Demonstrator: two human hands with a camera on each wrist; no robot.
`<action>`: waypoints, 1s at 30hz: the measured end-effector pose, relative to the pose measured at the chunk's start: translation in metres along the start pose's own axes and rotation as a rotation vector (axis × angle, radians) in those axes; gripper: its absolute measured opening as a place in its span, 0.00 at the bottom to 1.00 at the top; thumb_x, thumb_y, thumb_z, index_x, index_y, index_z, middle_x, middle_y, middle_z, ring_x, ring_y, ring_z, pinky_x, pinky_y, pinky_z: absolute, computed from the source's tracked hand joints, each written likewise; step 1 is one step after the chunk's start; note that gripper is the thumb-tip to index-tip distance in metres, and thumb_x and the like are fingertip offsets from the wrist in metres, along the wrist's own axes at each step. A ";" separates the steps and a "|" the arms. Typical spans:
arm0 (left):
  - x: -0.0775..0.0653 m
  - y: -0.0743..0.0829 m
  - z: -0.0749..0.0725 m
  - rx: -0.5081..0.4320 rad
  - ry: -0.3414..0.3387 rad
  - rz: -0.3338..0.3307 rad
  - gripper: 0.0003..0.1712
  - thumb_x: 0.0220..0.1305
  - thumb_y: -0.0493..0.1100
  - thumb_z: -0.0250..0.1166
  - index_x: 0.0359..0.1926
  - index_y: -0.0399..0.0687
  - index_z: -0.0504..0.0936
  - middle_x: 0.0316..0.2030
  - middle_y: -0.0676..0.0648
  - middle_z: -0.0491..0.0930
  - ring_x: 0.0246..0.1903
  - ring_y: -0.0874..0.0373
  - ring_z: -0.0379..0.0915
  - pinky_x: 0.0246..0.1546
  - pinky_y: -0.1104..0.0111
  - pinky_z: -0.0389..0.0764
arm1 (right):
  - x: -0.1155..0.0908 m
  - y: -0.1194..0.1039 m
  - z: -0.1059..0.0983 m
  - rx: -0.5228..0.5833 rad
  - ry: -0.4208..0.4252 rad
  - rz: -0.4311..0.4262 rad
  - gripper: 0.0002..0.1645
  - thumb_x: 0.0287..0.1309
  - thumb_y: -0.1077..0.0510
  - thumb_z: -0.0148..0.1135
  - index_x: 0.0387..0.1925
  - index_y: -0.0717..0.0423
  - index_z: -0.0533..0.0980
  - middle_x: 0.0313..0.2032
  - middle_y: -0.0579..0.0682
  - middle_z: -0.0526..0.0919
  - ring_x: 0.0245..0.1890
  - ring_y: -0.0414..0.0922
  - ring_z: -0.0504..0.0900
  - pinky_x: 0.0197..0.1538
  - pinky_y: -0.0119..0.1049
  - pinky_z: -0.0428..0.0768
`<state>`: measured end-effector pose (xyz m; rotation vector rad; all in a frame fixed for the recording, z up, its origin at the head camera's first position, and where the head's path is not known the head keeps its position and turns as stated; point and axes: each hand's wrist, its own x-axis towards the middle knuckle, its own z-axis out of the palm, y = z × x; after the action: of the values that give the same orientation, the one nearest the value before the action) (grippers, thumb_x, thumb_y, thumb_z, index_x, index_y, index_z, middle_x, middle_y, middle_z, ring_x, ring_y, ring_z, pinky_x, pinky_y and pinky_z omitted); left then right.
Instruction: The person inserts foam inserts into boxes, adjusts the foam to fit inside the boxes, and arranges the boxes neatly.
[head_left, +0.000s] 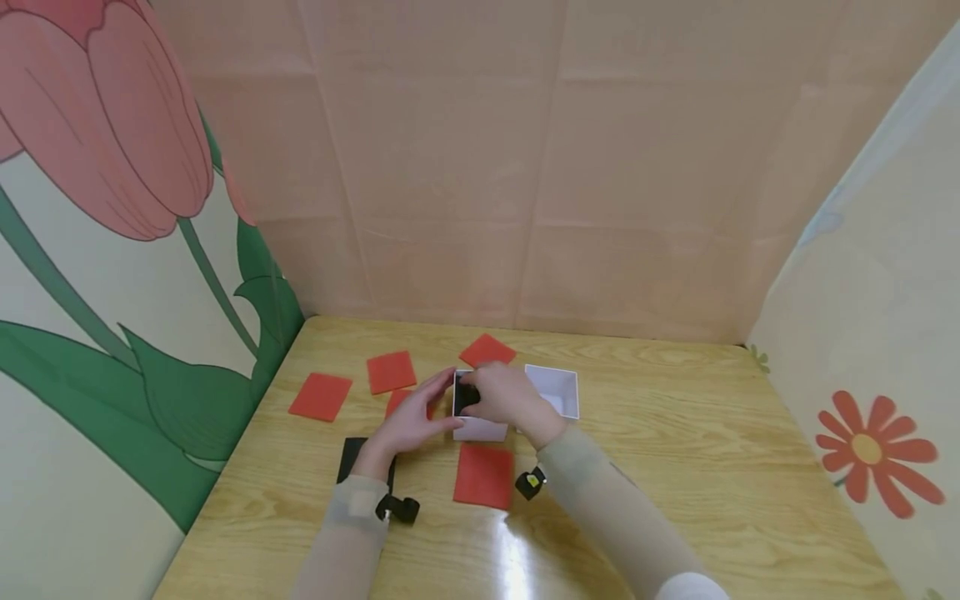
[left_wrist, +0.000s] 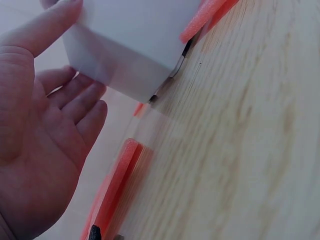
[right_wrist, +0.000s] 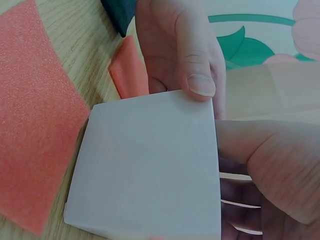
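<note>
A white open box (head_left: 480, 430) stands upright on the table with something black (head_left: 465, 400) inside it. My left hand (head_left: 412, 423) holds the box at its left near corner, thumb on the near wall and fingers along the left side. In the left wrist view the fingers (left_wrist: 75, 100) lie against the white wall. My right hand (head_left: 506, 396) reaches over the rim into the box. Its fingertips are hidden behind the wall in the right wrist view, so I cannot tell whether they pinch or press the black piece.
A second white box part (head_left: 555, 390), open side up, sits just right of the box. Several red foam-like squares lie around, one in front (head_left: 483, 477), one behind (head_left: 487, 350), others left (head_left: 320, 397). A black square (head_left: 351, 454) lies partly under my left wrist.
</note>
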<state>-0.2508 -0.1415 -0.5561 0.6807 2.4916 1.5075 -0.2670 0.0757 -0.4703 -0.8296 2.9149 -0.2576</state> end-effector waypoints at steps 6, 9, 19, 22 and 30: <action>0.000 -0.002 -0.001 -0.010 0.004 0.006 0.56 0.67 0.62 0.75 0.86 0.61 0.55 0.83 0.55 0.57 0.80 0.54 0.56 0.76 0.55 0.63 | 0.005 -0.002 0.000 0.033 -0.023 0.028 0.32 0.58 0.42 0.81 0.62 0.47 0.86 0.54 0.47 0.89 0.49 0.46 0.84 0.54 0.48 0.86; 0.001 -0.003 -0.001 -0.009 0.006 0.005 0.56 0.67 0.62 0.75 0.86 0.59 0.55 0.82 0.55 0.57 0.80 0.55 0.56 0.76 0.56 0.63 | 0.006 -0.002 0.000 0.045 -0.030 0.036 0.32 0.58 0.42 0.82 0.62 0.47 0.87 0.55 0.47 0.89 0.49 0.46 0.84 0.55 0.49 0.86; 0.000 -0.001 0.000 0.012 0.008 0.004 0.56 0.66 0.64 0.75 0.86 0.59 0.55 0.83 0.55 0.56 0.80 0.54 0.57 0.76 0.56 0.64 | -0.001 0.006 0.002 0.038 0.049 -0.031 0.32 0.60 0.43 0.80 0.64 0.45 0.85 0.55 0.46 0.89 0.48 0.45 0.84 0.49 0.44 0.86; 0.000 0.000 0.000 0.018 0.009 0.007 0.57 0.66 0.64 0.75 0.86 0.58 0.56 0.83 0.55 0.57 0.79 0.53 0.58 0.76 0.55 0.65 | -0.007 0.012 0.000 0.096 0.090 -0.065 0.32 0.62 0.43 0.79 0.65 0.46 0.84 0.58 0.47 0.87 0.52 0.46 0.84 0.51 0.43 0.86; -0.001 0.002 0.000 0.048 0.017 -0.018 0.57 0.65 0.66 0.75 0.86 0.61 0.56 0.83 0.55 0.58 0.79 0.52 0.59 0.76 0.53 0.65 | -0.026 0.037 -0.006 0.309 0.119 -0.084 0.43 0.61 0.38 0.78 0.73 0.49 0.78 0.70 0.51 0.78 0.71 0.52 0.76 0.70 0.53 0.76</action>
<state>-0.2494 -0.1415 -0.5547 0.6535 2.5467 1.4576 -0.2647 0.1210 -0.4699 -0.9116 2.8402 -0.7658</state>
